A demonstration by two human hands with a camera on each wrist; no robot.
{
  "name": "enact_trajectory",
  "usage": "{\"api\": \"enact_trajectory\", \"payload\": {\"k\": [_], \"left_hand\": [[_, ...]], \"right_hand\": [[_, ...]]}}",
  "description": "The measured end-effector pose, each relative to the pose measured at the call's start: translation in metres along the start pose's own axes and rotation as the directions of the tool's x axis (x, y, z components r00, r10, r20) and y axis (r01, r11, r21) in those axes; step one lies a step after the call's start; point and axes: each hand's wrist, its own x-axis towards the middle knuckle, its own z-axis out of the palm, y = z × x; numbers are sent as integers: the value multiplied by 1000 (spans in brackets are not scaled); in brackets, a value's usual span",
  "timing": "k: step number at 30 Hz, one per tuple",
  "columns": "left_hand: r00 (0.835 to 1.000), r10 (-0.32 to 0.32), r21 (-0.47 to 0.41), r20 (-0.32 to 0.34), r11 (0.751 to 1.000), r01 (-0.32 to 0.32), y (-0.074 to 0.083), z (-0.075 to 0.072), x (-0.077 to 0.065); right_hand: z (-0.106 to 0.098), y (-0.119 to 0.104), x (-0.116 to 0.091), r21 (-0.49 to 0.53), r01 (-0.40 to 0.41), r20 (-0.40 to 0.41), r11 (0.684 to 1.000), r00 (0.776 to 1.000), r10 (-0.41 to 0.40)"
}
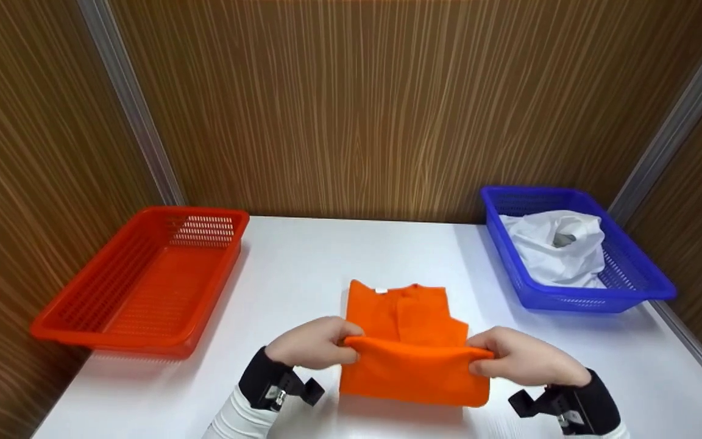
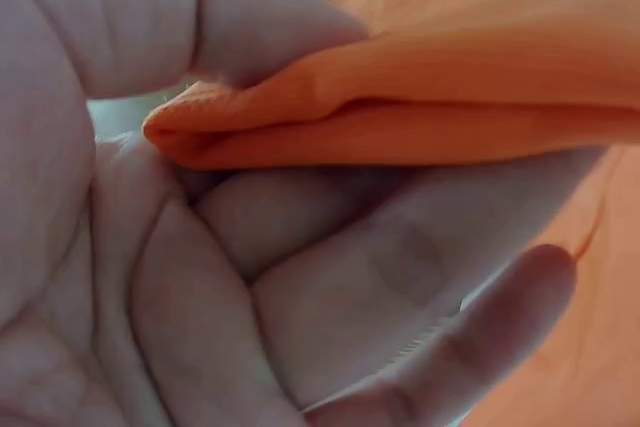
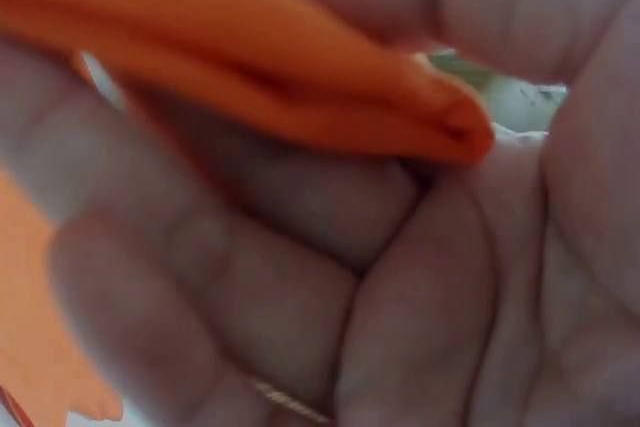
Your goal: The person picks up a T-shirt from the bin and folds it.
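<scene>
A folded orange shirt (image 1: 415,375) is spread in front of me on the white table, a small white tag at its far edge. Its near part is lifted and doubled over toward the far part, forming a raised fold between my hands. My left hand (image 1: 317,344) pinches the left end of this fold. At the right end, my right hand (image 1: 521,358) pinches it in the same way. Both wrist views show the layered orange cloth (image 2: 420,132) between thumb and fingers, with the thumb on top and fingers beneath.
To the left stands a red plastic basket (image 1: 189,323) with nothing in it. A blue basket (image 1: 595,299) at the back right holds crumpled white cloth (image 1: 555,262). Wood-patterned panels (image 1: 357,110) enclose the white table (image 1: 290,262) at the back and sides.
</scene>
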Motion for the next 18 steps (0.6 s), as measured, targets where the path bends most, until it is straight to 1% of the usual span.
{"api": "enact_trajectory", "payload": {"k": [1, 2, 3, 4, 5, 6, 7, 9, 10, 11, 12, 14, 16, 18], "left_hand": [[1000, 2, -68, -24, 998, -3, -3, -1, 2], [998, -7, -142, -57, 990, -1, -6, -2, 6], [995, -28, -228, -95, 974, 5, -11, -2, 11], [989, -56, -318, -135, 948, 10, -15, -2, 17], [979, -100, -407, -177, 913, 20, -21, -1, 24], [965, -152, -491, -213, 871, 29, -26, 0, 32], [947, -208, -560, -245, 827, 37, -32, 1, 41], [902, -323, -660, -287, 749, 58, -42, 2, 59], [878, -374, -687, -298, 723, 75, -48, 3, 67], [853, -423, -710, -304, 698, 93, -54, 4, 75], [832, -460, -730, -309, 676, 103, -59, 5, 82], [794, -520, -753, -314, 646, 125, -72, 9, 94], [763, -568, -764, -308, 625, 157, -83, 14, 103], [742, -602, -774, -295, 606, 184, -92, 18, 109]], "right_hand": [[-2, 3, 1, 36, 4, -26, 999, 1000, -3], [-5, 7, 3, 81, 0, -61, 997, 998, 5], [-6, 12, 6, 141, -8, -100, 990, 995, 22], [-8, 17, 11, 208, -18, -139, 978, 989, 48], [-9, 22, 17, 276, -29, -180, 961, 980, 82], [-9, 28, 25, 348, -39, -218, 937, 968, 122], [-9, 34, 33, 414, -49, -255, 909, 952, 167], [-7, 47, 53, 526, -65, -309, 848, 914, 262], [-6, 53, 64, 562, -72, -330, 824, 894, 303], [-5, 59, 74, 585, -78, -349, 807, 874, 338], [-4, 66, 84, 606, -88, -363, 790, 853, 374], [-1, 80, 101, 605, -119, -392, 788, 816, 424], [3, 94, 114, 603, -167, -389, 780, 792, 470], [7, 106, 122, 621, -202, -367, 758, 779, 509]]}}
